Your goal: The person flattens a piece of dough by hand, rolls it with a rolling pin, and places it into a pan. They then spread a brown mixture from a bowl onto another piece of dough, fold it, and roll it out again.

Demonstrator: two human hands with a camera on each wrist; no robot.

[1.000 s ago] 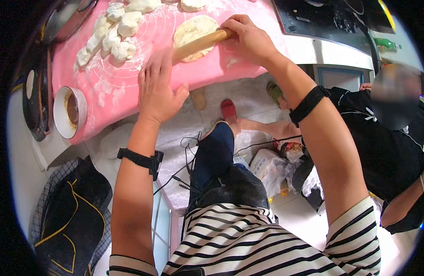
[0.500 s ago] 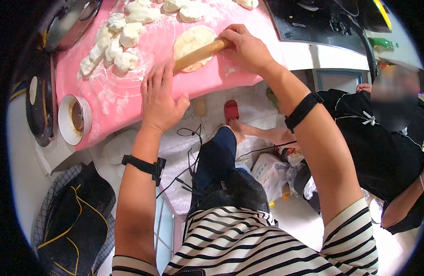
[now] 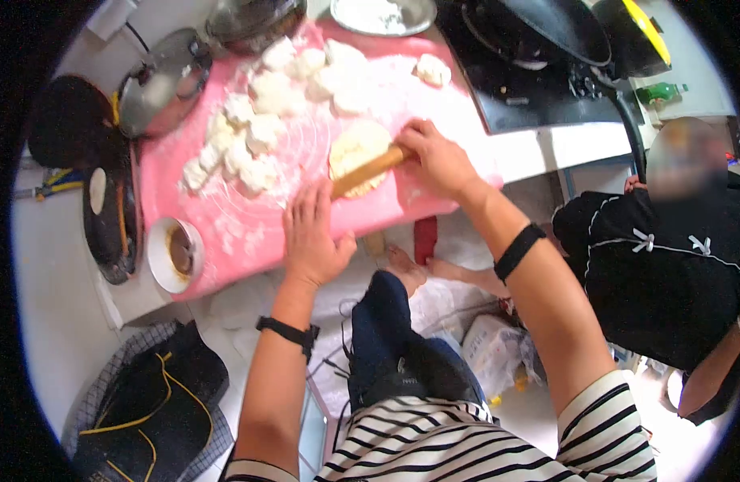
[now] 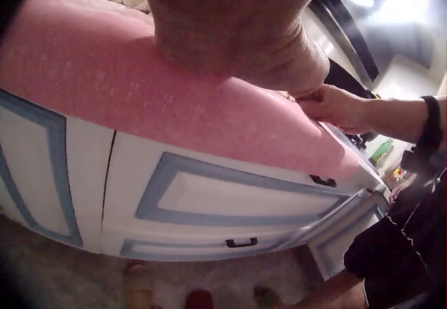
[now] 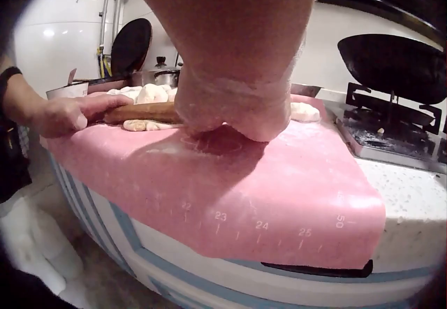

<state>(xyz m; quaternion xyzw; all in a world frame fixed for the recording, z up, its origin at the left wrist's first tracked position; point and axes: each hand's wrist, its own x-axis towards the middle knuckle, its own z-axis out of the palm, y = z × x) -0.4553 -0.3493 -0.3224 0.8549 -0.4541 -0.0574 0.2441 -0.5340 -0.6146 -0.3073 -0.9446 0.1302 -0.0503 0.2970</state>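
Note:
A wooden rolling pin (image 3: 368,173) lies slantwise across a flat round of dough (image 3: 360,146) near the front edge of the pink mat (image 3: 249,257). My left hand (image 3: 315,241) rests palm down over the pin's near left end, its fingers straight and thumb held out to the side. At the far right end, my right hand (image 3: 441,165) grips the pin with curled fingers. In the right wrist view the pin (image 5: 150,113) runs between both hands, low over the dough. The left wrist view hides the pin behind my left hand (image 4: 237,30).
Several floury dough pieces (image 3: 261,132) sit left of and behind the round. A white bowl (image 3: 165,255) stands at the mat's left corner, beside a dark griddle (image 3: 113,229). Behind are lidded pots (image 3: 165,84); a wok (image 3: 547,32) sits on the stove. Another person (image 3: 651,265) stands at right.
The head view has tilted, so more of the counter's back shows, with a metal plate and the wok. Both hands stay on the rolling pin, still across the dough round.

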